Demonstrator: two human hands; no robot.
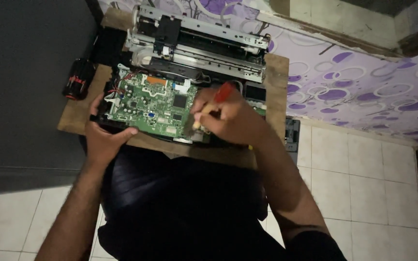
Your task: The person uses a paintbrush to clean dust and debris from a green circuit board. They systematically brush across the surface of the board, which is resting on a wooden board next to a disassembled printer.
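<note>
While the opened printer (189, 53) lay across a small wooden board (276, 82) on my lap, I kept my left hand (103, 137) clamped on the near left corner of its black base, thumb hooked over the front edge and fingers wrapped down the side, so that the chassis could not slide as I worked. My right hand (228, 118) was curled into a loose fist around a screwdriver (214, 102) with a red and pale handle; the fingers were pressed together about the shaft, pinching it, with the red end rising past my knuckles and the tip angled down toward the right edge of the green circuit board (153, 104). Whether the tip actually sat in a screw head I could not tell, as my own hand hid it. The circuit board sat flat in the front half of the printer, directly between my two hands, component side up, with red and white leads (117, 87) gathered at its left edge. Behind it ran the metal carriage rails and the black print carriage (167, 30), left exposed with the cover off. A black and red cylindrical object (77, 79) rested just off the board's left side, apart from both hands.
</note>
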